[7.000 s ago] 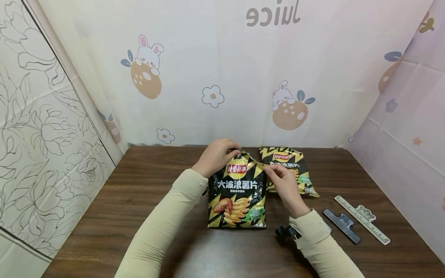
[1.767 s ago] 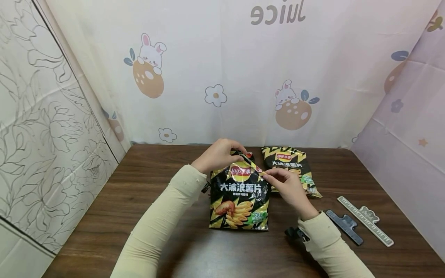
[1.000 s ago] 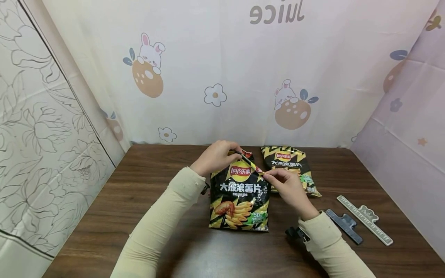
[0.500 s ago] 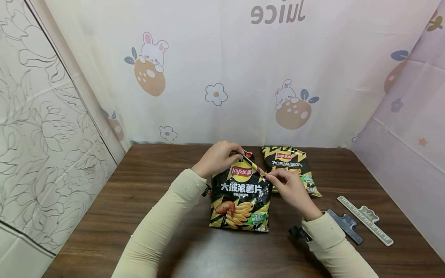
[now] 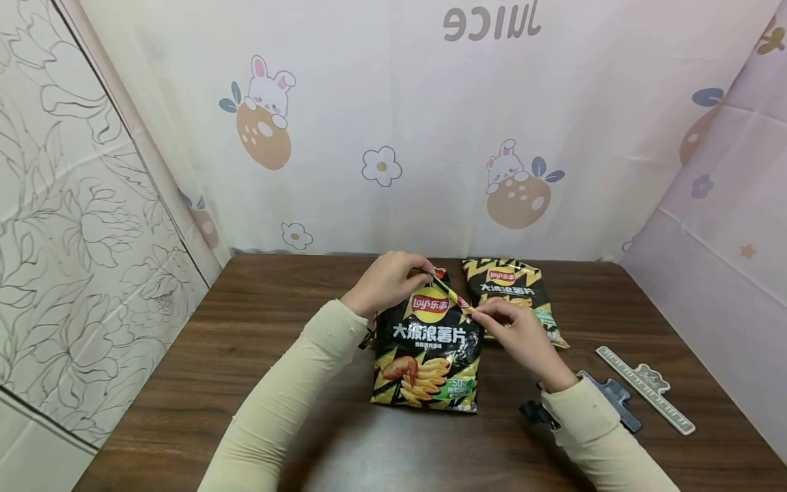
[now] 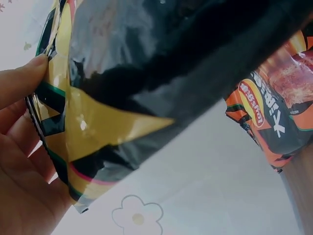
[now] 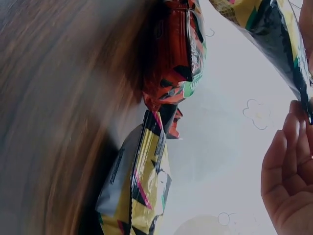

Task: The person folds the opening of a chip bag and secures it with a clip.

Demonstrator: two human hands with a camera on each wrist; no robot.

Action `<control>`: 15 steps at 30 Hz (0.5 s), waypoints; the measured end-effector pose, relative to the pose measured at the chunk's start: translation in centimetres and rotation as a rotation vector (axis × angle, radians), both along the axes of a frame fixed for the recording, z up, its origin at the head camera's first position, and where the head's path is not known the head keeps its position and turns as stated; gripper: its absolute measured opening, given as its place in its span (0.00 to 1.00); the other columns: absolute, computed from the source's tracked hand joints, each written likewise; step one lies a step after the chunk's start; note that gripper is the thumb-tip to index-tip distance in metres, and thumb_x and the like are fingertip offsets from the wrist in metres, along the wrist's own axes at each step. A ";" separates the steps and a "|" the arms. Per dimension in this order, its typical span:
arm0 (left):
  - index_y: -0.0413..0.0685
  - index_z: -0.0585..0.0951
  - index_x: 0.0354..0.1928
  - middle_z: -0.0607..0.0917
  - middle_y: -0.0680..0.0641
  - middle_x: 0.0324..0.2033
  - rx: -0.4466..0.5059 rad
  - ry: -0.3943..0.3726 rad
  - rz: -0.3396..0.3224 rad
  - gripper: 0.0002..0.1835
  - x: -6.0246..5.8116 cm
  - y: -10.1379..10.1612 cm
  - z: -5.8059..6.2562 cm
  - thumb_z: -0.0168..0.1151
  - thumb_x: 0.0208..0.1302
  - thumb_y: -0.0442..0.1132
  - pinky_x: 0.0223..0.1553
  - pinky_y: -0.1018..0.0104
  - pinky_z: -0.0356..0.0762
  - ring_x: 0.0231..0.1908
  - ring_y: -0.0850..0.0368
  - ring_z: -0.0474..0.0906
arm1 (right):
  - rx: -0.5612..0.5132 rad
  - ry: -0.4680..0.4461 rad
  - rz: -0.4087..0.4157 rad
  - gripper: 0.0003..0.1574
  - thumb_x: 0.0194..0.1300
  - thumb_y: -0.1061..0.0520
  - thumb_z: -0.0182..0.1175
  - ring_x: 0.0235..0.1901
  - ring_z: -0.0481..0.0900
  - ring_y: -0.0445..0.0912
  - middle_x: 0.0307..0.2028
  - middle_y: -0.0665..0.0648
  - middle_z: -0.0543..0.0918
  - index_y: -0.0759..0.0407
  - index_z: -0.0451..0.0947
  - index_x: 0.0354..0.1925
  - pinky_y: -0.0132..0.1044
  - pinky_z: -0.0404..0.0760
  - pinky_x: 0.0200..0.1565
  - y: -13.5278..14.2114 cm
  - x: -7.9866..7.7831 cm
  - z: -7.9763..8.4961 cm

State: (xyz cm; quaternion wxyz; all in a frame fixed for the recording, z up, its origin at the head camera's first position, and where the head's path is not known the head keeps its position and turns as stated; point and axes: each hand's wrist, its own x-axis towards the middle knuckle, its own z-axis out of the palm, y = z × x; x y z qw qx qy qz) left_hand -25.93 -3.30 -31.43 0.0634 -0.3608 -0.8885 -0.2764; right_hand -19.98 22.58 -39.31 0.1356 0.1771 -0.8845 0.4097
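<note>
A black and yellow chip bag (image 5: 427, 348) stands upright in the head view, its top edge folded down into a narrow slanting strip. My left hand (image 5: 387, 281) pinches the upper left end of that fold. At the fold's lower right end, my right hand (image 5: 516, 338) pinches the corner between thumb and forefinger. In the left wrist view, the thumb presses the folded yellow-and-black edge, with the other fingers behind it. Fingers of the right hand (image 7: 288, 166) show below the bag's edge in the right wrist view.
A second black and yellow chip bag (image 5: 501, 277) lies behind on the right. An orange-red chip bag (image 6: 279, 103) is mostly hidden behind the held one. On the table's right lie a dark bag clip (image 5: 617, 400), partly behind the right sleeve, and a pale bag clip (image 5: 645, 386).
Seven seconds ago the bag's top was less folded; now a narrow strip runs between both hands. Over the last second the right hand and bag have shifted slightly right.
</note>
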 end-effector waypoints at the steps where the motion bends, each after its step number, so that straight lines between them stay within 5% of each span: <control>1: 0.47 0.86 0.48 0.88 0.50 0.39 0.005 -0.001 0.000 0.11 0.0 0.0 0.0 0.59 0.71 0.40 0.31 0.69 0.69 0.19 0.64 0.67 | 0.011 -0.008 -0.004 0.10 0.69 0.52 0.61 0.39 0.80 0.32 0.46 0.52 0.85 0.51 0.86 0.44 0.30 0.80 0.39 0.2 0.1 0.1; 6: 0.48 0.86 0.49 0.89 0.51 0.39 0.024 -0.007 0.006 0.11 -0.1 -0.2 -0.1 0.59 0.71 0.41 0.28 0.70 0.66 0.16 0.64 0.62 | 0.031 -0.030 -0.023 0.13 0.71 0.50 0.59 0.41 0.79 0.29 0.52 0.56 0.85 0.52 0.84 0.49 0.29 0.80 0.39 1.4 0.6 0.6; 15: 0.47 0.85 0.49 0.89 0.50 0.39 0.032 -0.025 0.003 0.11 -0.2 -0.3 -0.2 0.59 0.71 0.41 0.27 0.71 0.66 0.15 0.65 0.62 | 0.135 0.061 -0.145 0.11 0.69 0.54 0.62 0.34 0.77 0.28 0.44 0.56 0.87 0.55 0.84 0.47 0.27 0.77 0.32 4.4 2.1 1.3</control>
